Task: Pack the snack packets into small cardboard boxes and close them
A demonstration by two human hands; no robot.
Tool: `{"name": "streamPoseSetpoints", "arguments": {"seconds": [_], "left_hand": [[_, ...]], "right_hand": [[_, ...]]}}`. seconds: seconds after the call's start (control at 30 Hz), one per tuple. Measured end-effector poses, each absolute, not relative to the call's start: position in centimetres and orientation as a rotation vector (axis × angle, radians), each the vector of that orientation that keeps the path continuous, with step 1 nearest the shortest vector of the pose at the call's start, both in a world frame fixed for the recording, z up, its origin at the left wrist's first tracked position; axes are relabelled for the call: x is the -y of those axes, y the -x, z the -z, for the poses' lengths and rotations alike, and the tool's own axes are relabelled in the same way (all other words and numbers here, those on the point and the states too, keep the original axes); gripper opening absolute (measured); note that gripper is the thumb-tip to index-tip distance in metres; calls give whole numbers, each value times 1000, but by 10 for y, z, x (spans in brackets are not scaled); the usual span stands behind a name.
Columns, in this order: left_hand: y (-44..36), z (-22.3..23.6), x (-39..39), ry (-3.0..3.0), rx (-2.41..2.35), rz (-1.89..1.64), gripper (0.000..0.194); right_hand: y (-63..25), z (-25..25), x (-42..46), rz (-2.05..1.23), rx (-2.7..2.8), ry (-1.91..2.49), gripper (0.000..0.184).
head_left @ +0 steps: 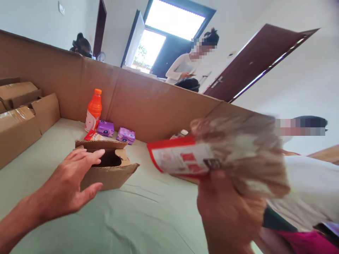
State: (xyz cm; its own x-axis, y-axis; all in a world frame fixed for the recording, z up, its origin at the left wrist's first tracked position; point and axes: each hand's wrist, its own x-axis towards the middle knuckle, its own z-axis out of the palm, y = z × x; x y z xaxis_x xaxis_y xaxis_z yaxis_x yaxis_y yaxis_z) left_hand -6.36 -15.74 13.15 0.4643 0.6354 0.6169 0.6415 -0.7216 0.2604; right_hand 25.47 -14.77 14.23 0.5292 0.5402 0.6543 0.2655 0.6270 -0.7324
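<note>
My right hand [225,208] grips a clear plastic bag of brownish food [246,158] with a red and white label, blurred by motion and held up at the right. Over the near left side of an open cardboard box [106,178] hovers my left hand [71,180], fingers spread and holding nothing. The box stands with its top flaps up and its inside dark. Behind it are an orange drink bottle [94,111], two purple tissue packs [106,128] and a red and white packet [94,135].
A cardboard wall [148,98] runs along the back. More cardboard boxes [19,123] stand at the left. A bottle with a white cap [183,133] is partly hidden behind the bag. One person [180,67] stands beyond the wall; another is close at the right.
</note>
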Motion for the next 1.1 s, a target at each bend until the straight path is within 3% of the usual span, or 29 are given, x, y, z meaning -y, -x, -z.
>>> {"name": "streamPoseSetpoints", "arguments": {"seconds": [0.1, 0.27, 0.37, 0.57, 0.67, 0.77, 0.9, 1.0, 1.1], "left_hand": [[65, -132, 137, 2760, 1315, 856, 62], [68, -116, 141, 2628, 1292, 589, 8], [77, -104, 149, 2478, 1260, 648, 12], [84, -81, 150, 2493, 1113, 844, 28], [82, -77, 148, 2558, 1096, 868, 27], [80, -78, 148, 2605, 1107, 910, 25], [81, -82, 152, 2614, 1128, 1000, 28], [84, -79, 157, 2509, 1308, 1099, 39], [87, -69, 158, 2457, 1565, 1191, 60]], "right_hand": [[-214, -161, 102, -405, 1030, 633, 29], [-173, -140, 55, -989, 1518, 697, 15], [-178, -133, 54, -945, 2046, 890, 16], [-154, -150, 66, -161, 3078, 1299, 18], [-126, -141, 56, -202, 3311, 1320, 19], [-114, -128, 43, -415, 3357, 1291, 17], [-130, -128, 47, -418, 3224, 1310, 26], [-158, -138, 68, -315, 2887, 1240, 39], [-190, -147, 88, -188, 2449, 1131, 30]]}}
